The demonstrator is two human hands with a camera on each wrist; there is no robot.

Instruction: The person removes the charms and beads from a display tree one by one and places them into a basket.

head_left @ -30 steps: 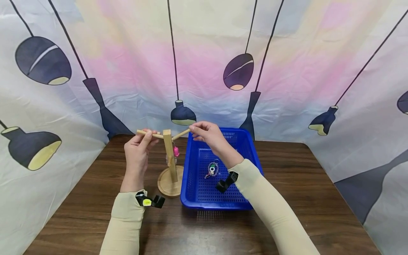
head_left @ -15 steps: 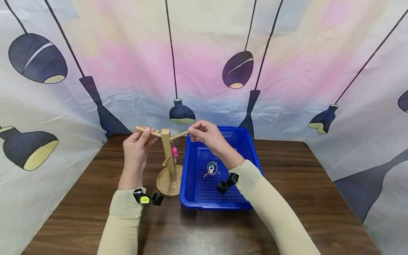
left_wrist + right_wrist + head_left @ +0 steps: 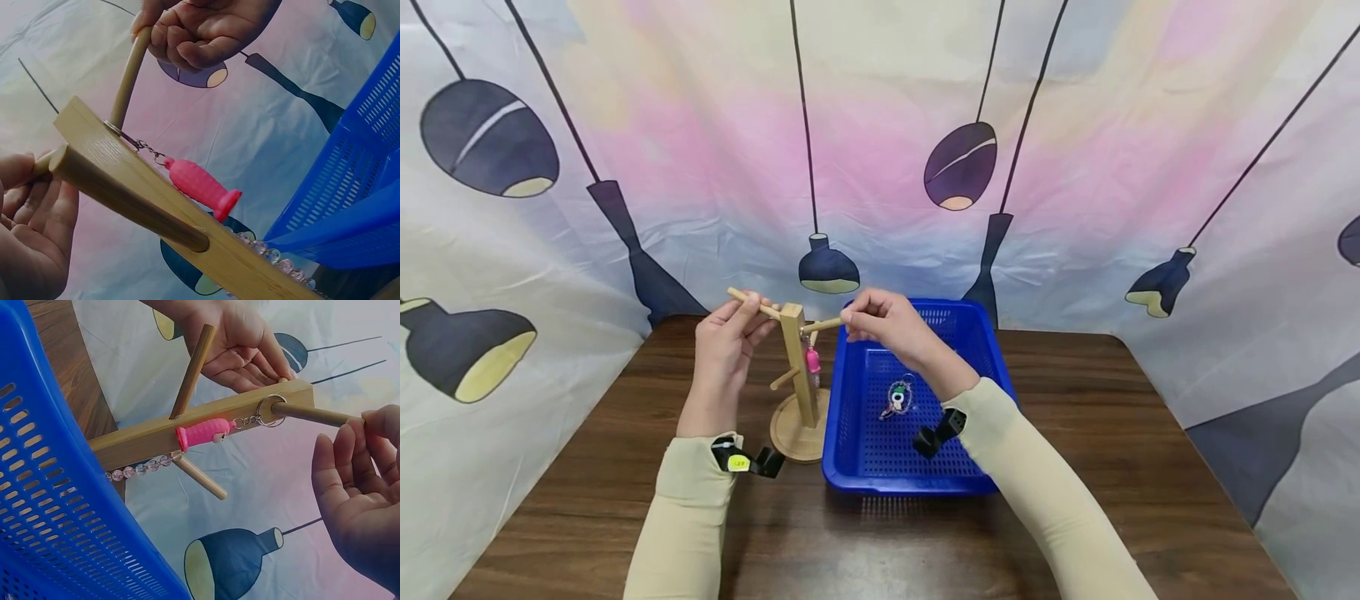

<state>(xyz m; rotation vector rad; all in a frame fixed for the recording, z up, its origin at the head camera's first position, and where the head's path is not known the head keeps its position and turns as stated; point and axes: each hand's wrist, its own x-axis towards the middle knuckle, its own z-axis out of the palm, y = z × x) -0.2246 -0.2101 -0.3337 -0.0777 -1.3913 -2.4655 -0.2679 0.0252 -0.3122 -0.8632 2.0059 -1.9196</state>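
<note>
A wooden peg stand (image 3: 800,367) on a round base is upright in the head view, left of a blue basket (image 3: 910,484). My left hand (image 3: 724,350) pinches its upper left peg (image 3: 742,297) between thumb and fingers. At the tip of the upper right peg (image 3: 319,415), my right hand (image 3: 887,323) pinches with thumb and fingertips. A pink figure keychain (image 3: 206,433) hangs by its metal ring around that peg, close to the post. In the right wrist view, a strand of clear and pinkish beads (image 3: 140,469) hangs by a lower peg (image 3: 203,478), partly hidden by the basket.
Inside the basket lies a beaded charm (image 3: 898,398) with green and white parts. The basket stands close beside the stand's base on the dark wooden table (image 3: 1075,467). A patterned cloth (image 3: 880,125) rises behind the table.
The stand has turned clockwise as seen from above. Its lower front peg has swung left, the right peg's tip has come nearer, and the left peg has swung back. Both hands keep their pinch.
</note>
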